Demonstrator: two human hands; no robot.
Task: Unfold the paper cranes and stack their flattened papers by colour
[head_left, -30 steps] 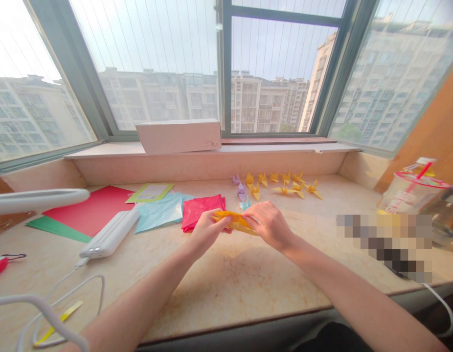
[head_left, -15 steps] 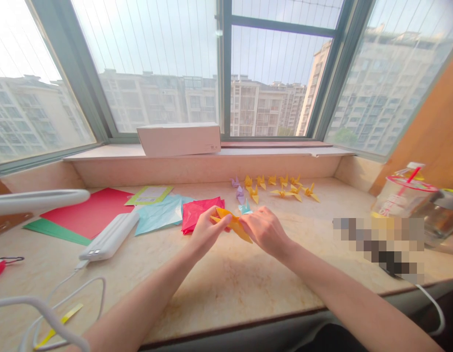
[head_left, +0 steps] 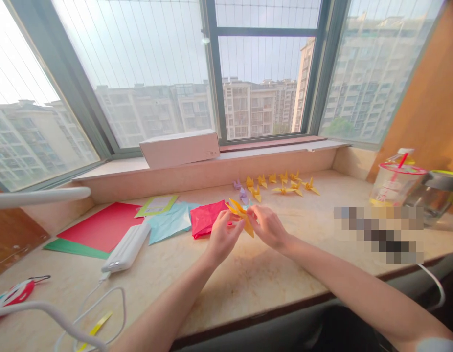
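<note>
Both my hands hold a folded piece of yellow-orange paper [head_left: 242, 215] just above the marble counter [head_left: 248, 278]. My left hand [head_left: 222, 234] pinches its left side, fingers closed on it. My right hand [head_left: 267, 226] pinches the right side. The paper stands tilted, one point up and one down. Just behind my hands lie a sheet of crumpled red paper [head_left: 206, 218] and a light blue sheet [head_left: 170, 222]. Further back stand several small folded paper cranes [head_left: 281, 183], mostly yellow, with two purple ones [head_left: 241, 190] at their left.
A white power bank [head_left: 126, 247] with a white cable [head_left: 98, 303] lies at left beside red [head_left: 101, 226] and green card sheets [head_left: 74, 248]. A white box [head_left: 180, 147] sits on the window ledge. A plastic cup with a red straw [head_left: 395, 183] and a jar [head_left: 434, 195] stand at right.
My hands lifted the yellow paper off the counter and turned it from lying flat to tilted upright. The camera swung slightly, shifting the scene.
</note>
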